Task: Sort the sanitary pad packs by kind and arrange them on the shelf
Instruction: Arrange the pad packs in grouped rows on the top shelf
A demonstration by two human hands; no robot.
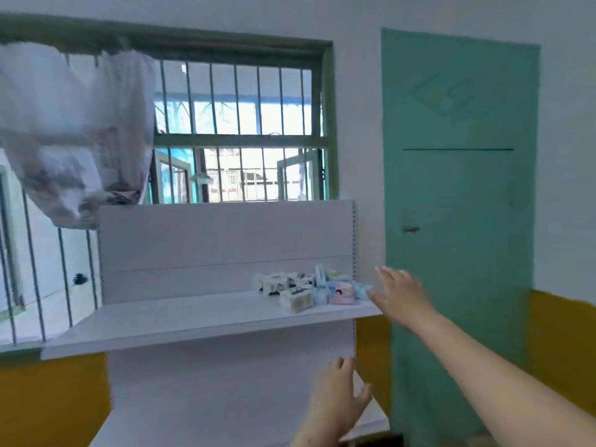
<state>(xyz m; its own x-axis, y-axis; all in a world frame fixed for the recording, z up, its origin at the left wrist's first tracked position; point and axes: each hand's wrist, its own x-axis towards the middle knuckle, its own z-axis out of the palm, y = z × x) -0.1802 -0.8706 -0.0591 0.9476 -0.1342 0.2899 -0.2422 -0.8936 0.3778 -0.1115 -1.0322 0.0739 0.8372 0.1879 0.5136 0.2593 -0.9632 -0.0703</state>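
Observation:
A loose heap of sanitary pad packs lies at the right end of the white shelf [193, 321]. White packs with dark print [280, 283] sit on the heap's left, a pink pack [341, 295] and pale blue packs [361, 290] on its right, and one pale blue pack [320, 275] stands upright at the back. My right hand [401, 296] reaches out with straight fingers just right of the heap and holds nothing. My left hand [338, 395] hangs lower, in front of the shelf's back panel, fingers spread and empty.
The shelf unit stands against a wall under a barred window [232, 133]. A white curtain [74, 130] hangs bunched at the upper left. A green door [458, 188] is just right of the shelf. A lower shelf board [371, 417] shows below.

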